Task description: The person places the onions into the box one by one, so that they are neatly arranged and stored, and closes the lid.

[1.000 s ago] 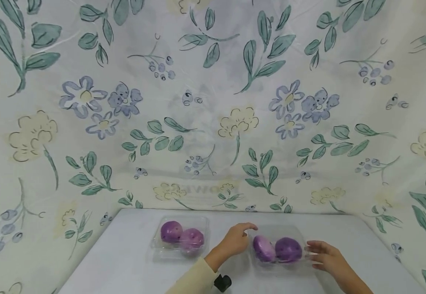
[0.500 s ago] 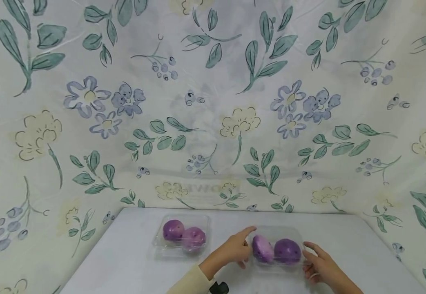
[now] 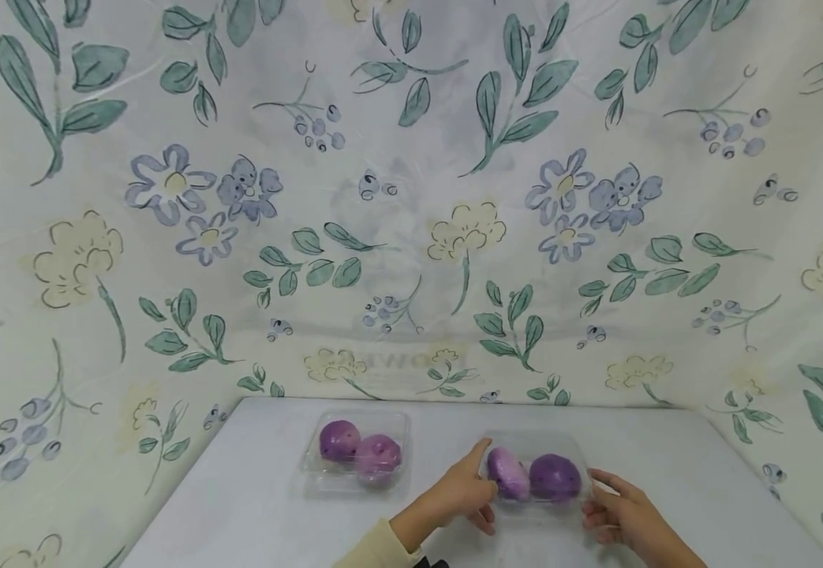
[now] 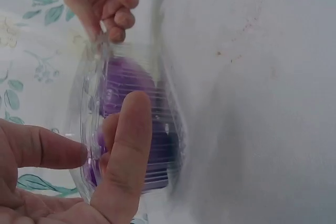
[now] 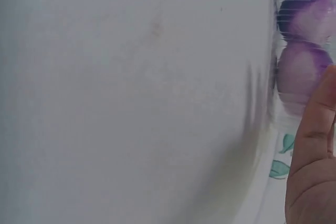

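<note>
Between my hands is a clear plastic clamshell box (image 3: 542,517) on the right part of the table. Two rounded purple things, one streaked with pale pink (image 3: 509,473) and one darker (image 3: 555,477), show through its plastic. My left hand (image 3: 457,497) grips the box's left edge; in the left wrist view its thumb (image 4: 60,150) touches the rim. At the opposite end, my right hand (image 3: 620,513) holds the right edge, with thumb and fingers at the rim in the left wrist view. Whether the box's underside touches the table cannot be told.
A second clear clamshell box (image 3: 319,477) with two purple rounded things (image 3: 379,457) stands on the white table (image 3: 241,489) to the left. Behind the table hangs a floral cloth (image 3: 411,260). A small black object (image 3: 431,562) shows beside my left sleeve (image 3: 383,544).
My right hand has come in from the right and taken hold of the box's edge. My left hand has shifted from the box's far left corner down along its left side.
</note>
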Demonstrator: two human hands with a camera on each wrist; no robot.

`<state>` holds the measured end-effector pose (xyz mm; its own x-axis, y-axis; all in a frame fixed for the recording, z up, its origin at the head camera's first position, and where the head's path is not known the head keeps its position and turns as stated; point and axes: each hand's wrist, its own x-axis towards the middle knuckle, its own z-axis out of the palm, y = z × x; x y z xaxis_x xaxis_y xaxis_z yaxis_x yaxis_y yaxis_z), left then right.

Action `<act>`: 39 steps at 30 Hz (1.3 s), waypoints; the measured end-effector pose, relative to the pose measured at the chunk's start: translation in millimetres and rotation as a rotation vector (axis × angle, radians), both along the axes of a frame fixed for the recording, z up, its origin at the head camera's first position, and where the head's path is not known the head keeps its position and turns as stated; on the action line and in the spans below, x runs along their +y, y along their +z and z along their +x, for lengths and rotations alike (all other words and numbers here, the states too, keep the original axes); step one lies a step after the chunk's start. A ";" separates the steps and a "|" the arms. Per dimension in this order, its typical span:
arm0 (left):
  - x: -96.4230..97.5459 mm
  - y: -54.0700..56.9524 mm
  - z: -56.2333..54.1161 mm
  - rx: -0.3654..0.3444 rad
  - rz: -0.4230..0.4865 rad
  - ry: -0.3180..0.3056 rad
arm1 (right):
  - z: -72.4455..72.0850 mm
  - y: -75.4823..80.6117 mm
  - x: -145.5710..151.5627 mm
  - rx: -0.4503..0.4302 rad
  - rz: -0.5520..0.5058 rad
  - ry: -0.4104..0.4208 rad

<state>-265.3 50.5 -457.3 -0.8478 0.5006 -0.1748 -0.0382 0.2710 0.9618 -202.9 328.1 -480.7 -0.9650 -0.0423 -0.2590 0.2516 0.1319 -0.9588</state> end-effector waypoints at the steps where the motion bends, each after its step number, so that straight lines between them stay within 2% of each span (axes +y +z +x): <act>1: 0.3 0.2 -1.1 0.001 0.002 0.005 | 0.2 1.1 1.5 0.000 -0.018 0.017; 4: -0.4 0.8 -3.5 0.006 0.004 0.003 | 0.4 2.9 3.2 0.006 -0.038 0.030; 9: -3.0 -1.2 -5.0 0.023 0.015 -0.042 | 1.6 -0.2 0.1 0.011 -0.030 -0.023; 12: -4.8 -4.5 -6.3 0.032 0.034 -0.059 | 1.9 -2.6 -1.6 0.017 -0.044 -0.025; 16: -5.3 -6.9 -8.7 0.023 0.057 -0.069 | 1.1 -3.5 -0.7 0.025 -0.090 -0.004; 22: -6.4 -5.5 -8.5 0.001 0.073 -0.070 | -1.6 -4.8 -0.9 0.037 -0.070 -0.018; 27: -7.7 -4.8 -10.9 -0.021 0.086 -0.057 | -3.7 -1.5 -1.7 0.066 -0.047 0.013; 34: -10.6 -7.8 -11.5 -0.024 0.099 -0.024 | -4.9 -1.9 2.1 0.112 -0.055 0.128; 39: -14.7 -8.8 -13.8 -0.028 0.120 0.003 | -13.4 -5.7 -1.4 0.102 -0.008 0.113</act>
